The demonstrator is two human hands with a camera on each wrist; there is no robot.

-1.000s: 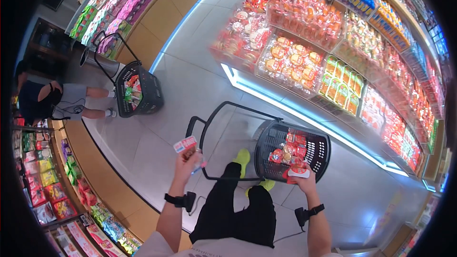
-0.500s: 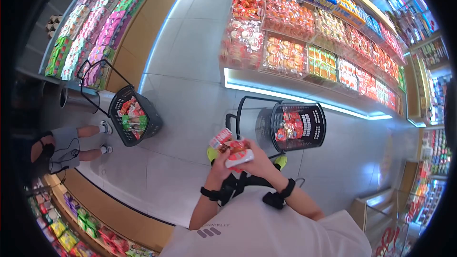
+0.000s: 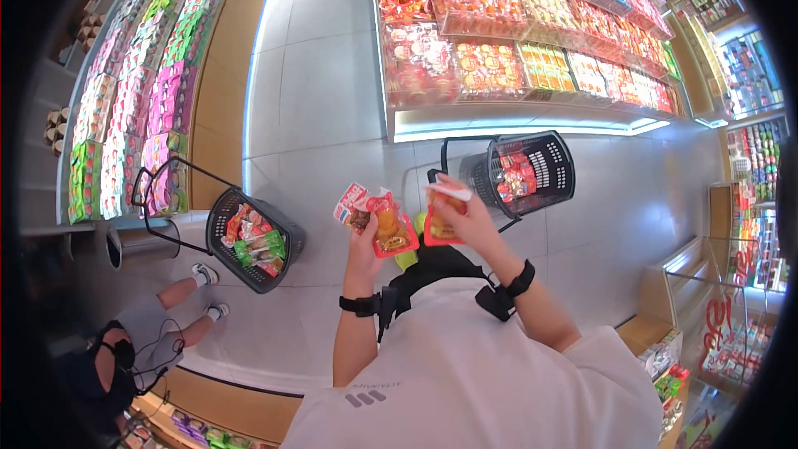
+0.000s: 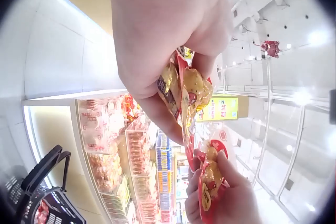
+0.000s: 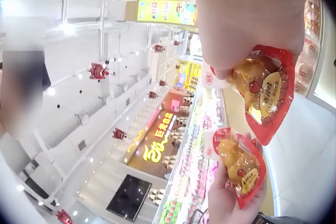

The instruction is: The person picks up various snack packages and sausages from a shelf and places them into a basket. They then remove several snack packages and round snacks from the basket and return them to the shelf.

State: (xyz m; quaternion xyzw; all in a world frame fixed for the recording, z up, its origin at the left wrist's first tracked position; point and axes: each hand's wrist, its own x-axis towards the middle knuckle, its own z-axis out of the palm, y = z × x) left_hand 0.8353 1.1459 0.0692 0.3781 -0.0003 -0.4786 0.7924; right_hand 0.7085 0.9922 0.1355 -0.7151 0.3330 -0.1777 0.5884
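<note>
My left hand [image 3: 362,256] grips two snack packets in front of my shirt. One is a clear, red-edged packet [image 3: 394,231] with golden-brown pieces inside; the other, a white-and-red packet [image 3: 352,202] with darker contents, lies partly behind it. Close by on the right, my right hand [image 3: 477,229] pinches another red-edged packet [image 5: 269,95] near its white top. Both red-edged packets look alike, and in the right wrist view the left-hand packet [image 5: 240,169] sits just below the other. Beyond my right hand stands a black shopping basket [image 3: 559,154] holding red packets [image 3: 517,176].
A second black basket [image 3: 287,259] with red and green packets is on the floor at left, near another person's legs [image 3: 187,289]. Packed snack shelves [image 3: 490,12] rise ahead, and a long display [image 3: 137,108] runs along the left. Grey tiled floor [image 3: 320,87] lies between them.
My right hand has come up from the basket with a packet and met my left hand. Now the hands are apart, with a red-edged packet in each. My view has turned, shifting the baskets.
</note>
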